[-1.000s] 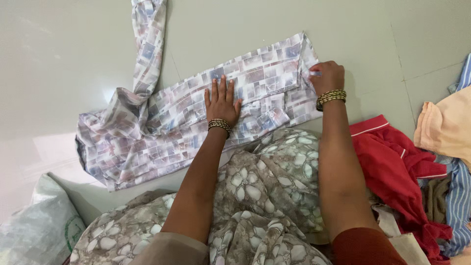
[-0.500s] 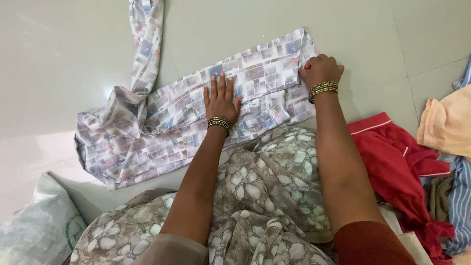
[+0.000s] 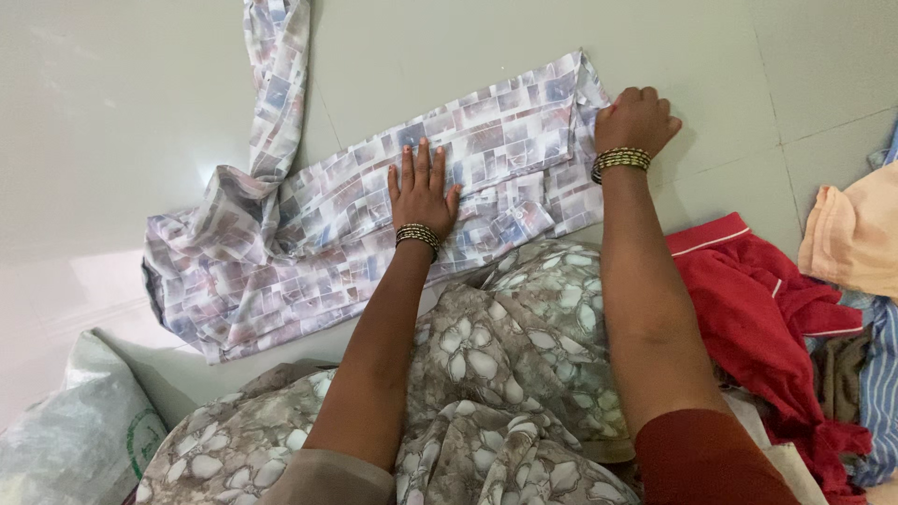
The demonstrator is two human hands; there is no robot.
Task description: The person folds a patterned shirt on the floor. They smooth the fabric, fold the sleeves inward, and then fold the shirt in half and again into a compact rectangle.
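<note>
A patchwork-print shirt (image 3: 318, 224) in white, blue and mauve squares lies spread on the pale tiled floor (image 3: 122, 103), one sleeve trailing up toward the top edge. My left hand (image 3: 422, 190) lies flat on the middle of the shirt, fingers together and stretched out. My right hand (image 3: 638, 120) sits at the shirt's right edge, fingers curled, pinching the cloth there. Both wrists wear gold bangles. My lap is covered by a grey floral garment (image 3: 496, 374).
A red garment with white trim (image 3: 758, 309) lies crumpled at my right. Beyond it are a peach cloth (image 3: 856, 234) and a blue striped cloth (image 3: 875, 393). A whitish woven sack (image 3: 75, 440) sits at the lower left.
My right hand slid along the shirt's right edge, first inward and up, then out to the right. My left hand stayed pressed on the shirt.
</note>
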